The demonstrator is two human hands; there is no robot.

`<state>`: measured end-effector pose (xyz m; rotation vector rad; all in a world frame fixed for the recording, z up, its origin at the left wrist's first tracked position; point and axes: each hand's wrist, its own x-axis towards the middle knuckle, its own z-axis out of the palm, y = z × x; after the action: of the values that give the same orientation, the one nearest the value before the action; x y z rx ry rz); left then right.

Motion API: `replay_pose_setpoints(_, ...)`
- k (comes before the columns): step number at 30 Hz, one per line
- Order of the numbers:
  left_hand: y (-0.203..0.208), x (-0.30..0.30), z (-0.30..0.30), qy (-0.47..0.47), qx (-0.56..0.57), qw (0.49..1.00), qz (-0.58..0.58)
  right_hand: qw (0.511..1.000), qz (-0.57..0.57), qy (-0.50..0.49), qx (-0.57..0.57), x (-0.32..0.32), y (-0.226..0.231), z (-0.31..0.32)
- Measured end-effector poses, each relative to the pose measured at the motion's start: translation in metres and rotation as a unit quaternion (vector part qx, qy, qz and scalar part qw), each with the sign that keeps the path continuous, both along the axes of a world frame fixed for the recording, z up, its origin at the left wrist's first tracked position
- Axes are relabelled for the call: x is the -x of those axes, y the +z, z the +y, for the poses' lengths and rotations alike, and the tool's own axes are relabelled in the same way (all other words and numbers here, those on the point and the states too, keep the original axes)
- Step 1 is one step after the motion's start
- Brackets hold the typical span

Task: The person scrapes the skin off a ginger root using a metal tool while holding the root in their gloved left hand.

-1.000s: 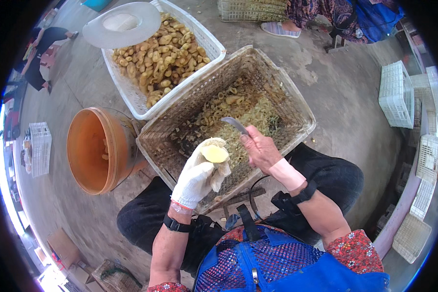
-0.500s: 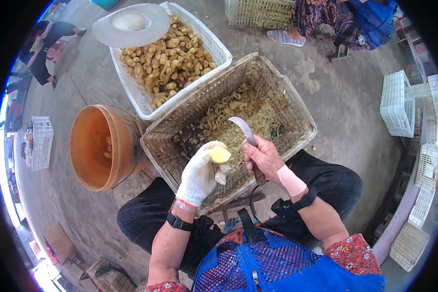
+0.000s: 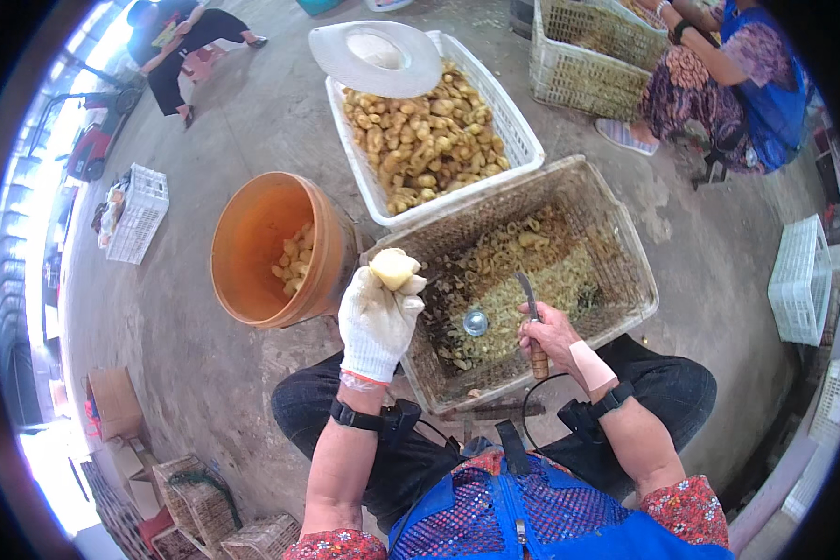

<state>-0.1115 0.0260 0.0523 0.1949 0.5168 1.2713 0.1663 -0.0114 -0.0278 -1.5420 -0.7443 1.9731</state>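
1. Orange bucket (image 3: 252,224) holds pale chunks (image 3: 294,261); white crate (image 3: 467,189) holds knobbly roots (image 3: 420,140); stained crate (image 3: 614,233) holds peelings (image 3: 565,277);
2. peeled piece (image 3: 394,268) sits gripped in the gloved left hand (image 3: 380,322); right hand (image 3: 555,338), well apart from it, is wrapped around a knife (image 3: 539,360).

No text, label, number or sign can be read anywhere in view.

The left hand (image 3: 383,313) wears a white knit glove (image 3: 373,352) with an orange hem. Black wrist straps (image 3: 355,417) sit left and right, a pale pink patch (image 3: 592,365) beside the right one. Red floral sleeves (image 3: 689,509) flank a blue, zipped, part-mesh vest (image 3: 453,513).
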Motion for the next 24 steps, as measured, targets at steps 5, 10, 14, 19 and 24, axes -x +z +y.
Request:
replay_pose_setpoints(5, -0.003, 0.009, -0.016, 0.027, -0.053, 0.994, 0.087, 0.998, -0.037, 0.040, -0.017, 0.014, -0.007, -0.001)
replay_pose_setpoints(10, 0.005, 0.002, -0.022, 0.090, -0.041, 0.962, 0.253, 0.997, -0.040, 0.059, -0.033, 0.011, -0.009, -0.002)
replay_pose_setpoints(14, -0.002, 0.000, -0.024, 0.110, -0.024, 0.975, 0.190, 0.997, 0.029, 0.044, -0.048, 0.025, 0.021, -0.001)
replay_pose_setpoints(19, -0.012, -0.005, -0.024, 0.102, 0.038, 0.985, 0.136, 0.999, 0.026, 0.036, -0.029, 0.033, 0.022, 0.000)
replay_pose_setpoints(24, 0.004, 0.017, -0.008, 0.168, 0.040, 0.980, 0.098, 1.000, 0.022, -0.015, 0.002, 0.008, -0.016, 0.000)
